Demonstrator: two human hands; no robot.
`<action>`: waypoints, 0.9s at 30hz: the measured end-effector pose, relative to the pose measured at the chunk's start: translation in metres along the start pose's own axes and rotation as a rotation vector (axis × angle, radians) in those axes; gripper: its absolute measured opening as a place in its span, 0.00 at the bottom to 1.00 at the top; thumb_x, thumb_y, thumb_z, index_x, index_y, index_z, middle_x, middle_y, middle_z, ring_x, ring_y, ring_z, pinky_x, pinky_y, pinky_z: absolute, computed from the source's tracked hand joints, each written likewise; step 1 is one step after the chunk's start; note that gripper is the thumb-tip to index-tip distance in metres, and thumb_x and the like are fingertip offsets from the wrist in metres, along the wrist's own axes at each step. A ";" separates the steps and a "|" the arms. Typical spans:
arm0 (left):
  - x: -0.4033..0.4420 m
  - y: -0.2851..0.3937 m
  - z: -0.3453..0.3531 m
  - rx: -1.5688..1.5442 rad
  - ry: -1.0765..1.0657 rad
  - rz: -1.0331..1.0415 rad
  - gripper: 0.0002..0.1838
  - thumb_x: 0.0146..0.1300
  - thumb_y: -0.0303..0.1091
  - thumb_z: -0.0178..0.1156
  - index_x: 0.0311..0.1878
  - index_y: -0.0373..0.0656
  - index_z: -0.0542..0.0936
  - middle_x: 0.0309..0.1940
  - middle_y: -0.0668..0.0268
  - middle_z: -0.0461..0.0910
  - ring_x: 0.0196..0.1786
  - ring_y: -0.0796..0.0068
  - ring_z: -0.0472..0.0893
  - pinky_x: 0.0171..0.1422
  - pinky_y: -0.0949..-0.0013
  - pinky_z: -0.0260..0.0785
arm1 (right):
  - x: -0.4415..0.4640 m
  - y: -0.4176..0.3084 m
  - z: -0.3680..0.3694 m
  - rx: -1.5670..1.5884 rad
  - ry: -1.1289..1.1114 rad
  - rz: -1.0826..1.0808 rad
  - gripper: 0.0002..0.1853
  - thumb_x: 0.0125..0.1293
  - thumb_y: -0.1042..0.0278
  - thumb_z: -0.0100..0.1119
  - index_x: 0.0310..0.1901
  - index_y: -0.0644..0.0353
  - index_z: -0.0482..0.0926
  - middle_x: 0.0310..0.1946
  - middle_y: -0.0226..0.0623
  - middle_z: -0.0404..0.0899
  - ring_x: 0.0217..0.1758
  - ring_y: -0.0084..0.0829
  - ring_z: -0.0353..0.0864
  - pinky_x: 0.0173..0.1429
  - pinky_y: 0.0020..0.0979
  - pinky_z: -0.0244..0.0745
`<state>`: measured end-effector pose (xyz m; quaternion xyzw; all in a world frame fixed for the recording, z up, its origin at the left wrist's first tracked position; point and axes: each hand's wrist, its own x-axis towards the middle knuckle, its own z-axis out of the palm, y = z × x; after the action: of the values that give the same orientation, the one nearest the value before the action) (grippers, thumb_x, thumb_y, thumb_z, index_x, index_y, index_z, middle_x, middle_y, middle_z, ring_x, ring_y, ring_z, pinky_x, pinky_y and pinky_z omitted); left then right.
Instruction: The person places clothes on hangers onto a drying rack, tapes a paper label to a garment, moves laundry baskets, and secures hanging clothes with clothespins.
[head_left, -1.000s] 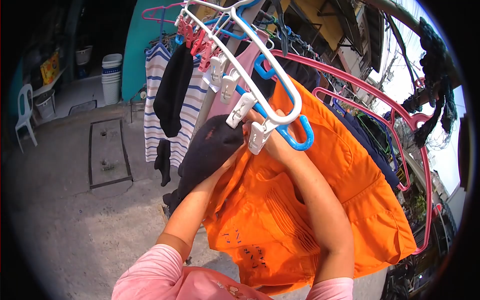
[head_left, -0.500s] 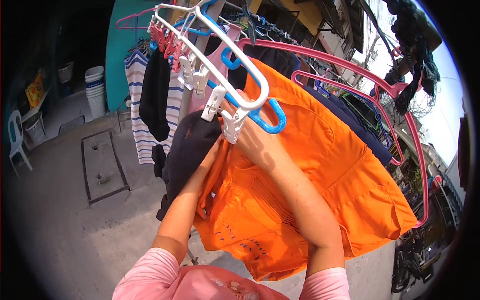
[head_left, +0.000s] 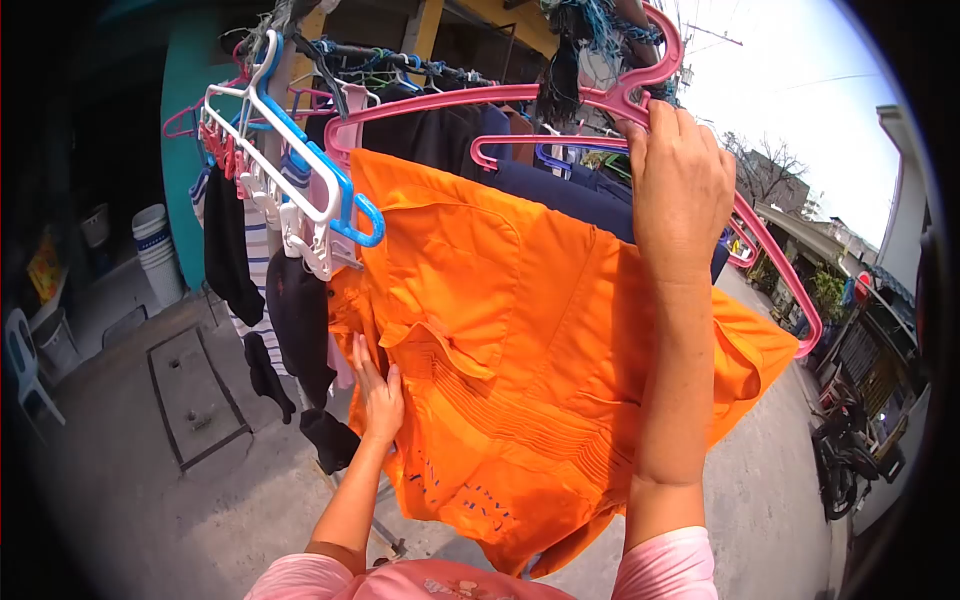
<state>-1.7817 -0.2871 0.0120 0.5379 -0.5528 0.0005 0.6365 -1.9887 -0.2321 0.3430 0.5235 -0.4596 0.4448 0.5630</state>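
An orange garment (head_left: 560,300) with dark lettering near its lower end hangs in front of me. A large pink hanger (head_left: 470,97) runs above it. My right hand (head_left: 683,185) is raised at the hanger's neck, its fingers wrapped round the pink plastic just below the hook. Lower down on the left, my left hand (head_left: 378,400) rests against the garment's edge with its fingers stretched out. A white clip hanger (head_left: 305,185) with a blue hanger (head_left: 340,180) beside it is just left of the garment. Black socks (head_left: 298,320) hang from its clips.
A striped garment (head_left: 255,270) and dark clothes (head_left: 560,190) hang behind. Dark cords (head_left: 580,45) are tied at the top. White buckets (head_left: 157,255) and a white chair (head_left: 30,365) stand at the left. A motorcycle (head_left: 845,455) is at the far right.
My right hand has moved from the clips up to the pink hanger's neck. My left hand has left the clips and come down to the garment's edge. The view has turned right.
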 end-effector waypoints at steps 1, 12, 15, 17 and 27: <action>-0.004 0.003 0.002 0.020 0.009 -0.016 0.32 0.62 0.38 0.43 0.64 0.35 0.45 0.65 0.50 0.43 0.68 0.53 0.44 0.69 0.57 0.37 | 0.007 0.006 0.002 0.052 -0.079 -0.041 0.17 0.56 0.56 0.55 0.42 0.58 0.73 0.35 0.35 0.75 0.42 0.34 0.74 0.47 0.34 0.66; -0.093 -0.008 -0.028 0.039 -0.127 -0.126 0.30 0.58 0.34 0.49 0.63 0.38 0.53 0.62 0.55 0.54 0.65 0.63 0.55 0.65 0.64 0.49 | 0.046 0.078 0.053 0.158 -0.288 -0.084 0.25 0.61 0.44 0.41 0.51 0.54 0.71 0.42 0.39 0.76 0.45 0.38 0.75 0.46 0.34 0.68; -0.117 -0.022 -0.049 0.072 -0.100 -0.174 0.32 0.57 0.34 0.51 0.64 0.43 0.52 0.63 0.60 0.54 0.64 0.66 0.57 0.62 0.62 0.54 | 0.027 0.097 0.065 0.338 -0.305 -0.042 0.29 0.59 0.44 0.46 0.52 0.60 0.70 0.46 0.42 0.75 0.49 0.37 0.74 0.51 0.30 0.65; -0.111 -0.032 -0.072 0.007 -0.097 -0.227 0.36 0.55 0.37 0.54 0.65 0.46 0.49 0.64 0.62 0.52 0.65 0.66 0.56 0.62 0.59 0.53 | 0.023 0.088 0.064 0.516 -0.381 0.015 0.30 0.57 0.45 0.51 0.55 0.59 0.68 0.50 0.41 0.72 0.55 0.32 0.70 0.56 0.27 0.61; -0.109 -0.058 -0.076 -0.690 0.055 -0.541 0.42 0.56 0.56 0.50 0.67 0.51 0.42 0.67 0.63 0.44 0.69 0.65 0.46 0.66 0.57 0.43 | 0.036 0.051 0.031 0.976 -0.087 -0.281 0.20 0.56 0.60 0.57 0.42 0.71 0.74 0.36 0.50 0.76 0.38 0.39 0.75 0.43 0.35 0.69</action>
<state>-1.7363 -0.1948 -0.0901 0.4189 -0.3426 -0.3363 0.7707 -2.0335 -0.2592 0.3890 0.8003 -0.1464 0.5055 0.2874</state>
